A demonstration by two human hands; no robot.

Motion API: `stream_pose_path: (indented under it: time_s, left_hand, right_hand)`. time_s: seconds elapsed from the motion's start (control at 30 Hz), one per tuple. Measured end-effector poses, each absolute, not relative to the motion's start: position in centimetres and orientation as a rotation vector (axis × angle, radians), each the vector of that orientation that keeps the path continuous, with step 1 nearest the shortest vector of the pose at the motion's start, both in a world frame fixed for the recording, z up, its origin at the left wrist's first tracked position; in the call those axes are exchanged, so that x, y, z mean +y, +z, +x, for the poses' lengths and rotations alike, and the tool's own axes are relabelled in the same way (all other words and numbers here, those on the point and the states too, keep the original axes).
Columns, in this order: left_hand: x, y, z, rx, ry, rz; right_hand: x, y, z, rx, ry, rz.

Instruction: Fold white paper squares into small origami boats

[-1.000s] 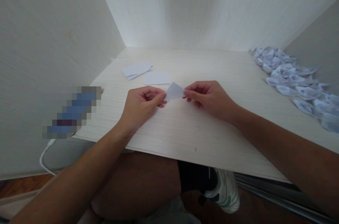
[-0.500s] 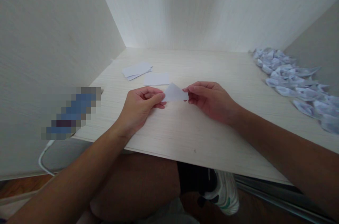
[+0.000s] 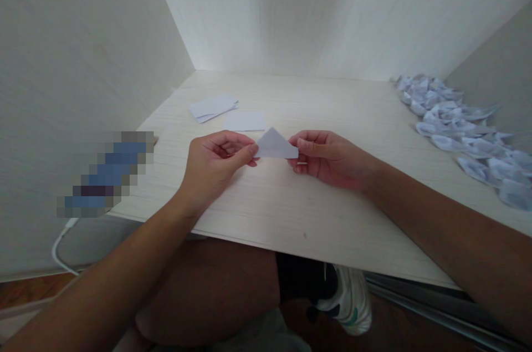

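A small folded white paper, with a pointed top and a strip along its lower edge, is held up over the pale table. My left hand pinches its left corner between thumb and fingers. At the right end, my right hand grips the strip with thumb and fingertips. Just behind the left fingers lies a flat white paper rectangle. Farther left is a small stack of white paper pieces.
Many folded white paper pieces lie in rows along the table's right side. A pixelated device with a white cable sits at the left edge. Walls enclose the table; a leg and shoe show below.
My right thumb has shifted onto the front of the paper's right end. The view has moved slightly, and both hands still hold the paper.
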State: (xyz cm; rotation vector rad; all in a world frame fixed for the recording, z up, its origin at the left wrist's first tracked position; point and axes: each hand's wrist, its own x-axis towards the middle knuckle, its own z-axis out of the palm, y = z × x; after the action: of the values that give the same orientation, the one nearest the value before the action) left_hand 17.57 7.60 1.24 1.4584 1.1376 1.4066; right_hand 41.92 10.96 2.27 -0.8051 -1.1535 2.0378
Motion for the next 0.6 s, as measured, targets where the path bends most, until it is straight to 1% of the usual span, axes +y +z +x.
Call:
stream_pose_path:
  time_s: [0.2, 0.27, 0.47, 0.53, 0.6]
  left_hand:
    - [7.39, 1.69, 17.65, 1.174, 1.407, 1.502]
    - [7.38, 1.80, 17.72, 1.184, 1.406, 1.494]
    - [7.57, 1.73, 17.85, 1.133, 1.380, 1.455]
    - [7.55, 1.79, 17.84, 1.128, 1.363, 1.486]
    - [7.46, 1.94, 17.74, 1.146, 1.337, 1.533]
  right_hand:
    - [11.01, 2.35, 41.76, -1.265, 1.927, -0.831]
    - [11.10, 2.22, 41.62, -1.343, 1.801, -0.860]
    - [10.91, 2.03, 41.32, -1.728, 1.199, -0.962]
    - [10.69, 2.25, 41.32, -1.757, 1.111, -0.960]
    - [10.53, 2.56, 41.35, -1.769, 1.101, -0.957]
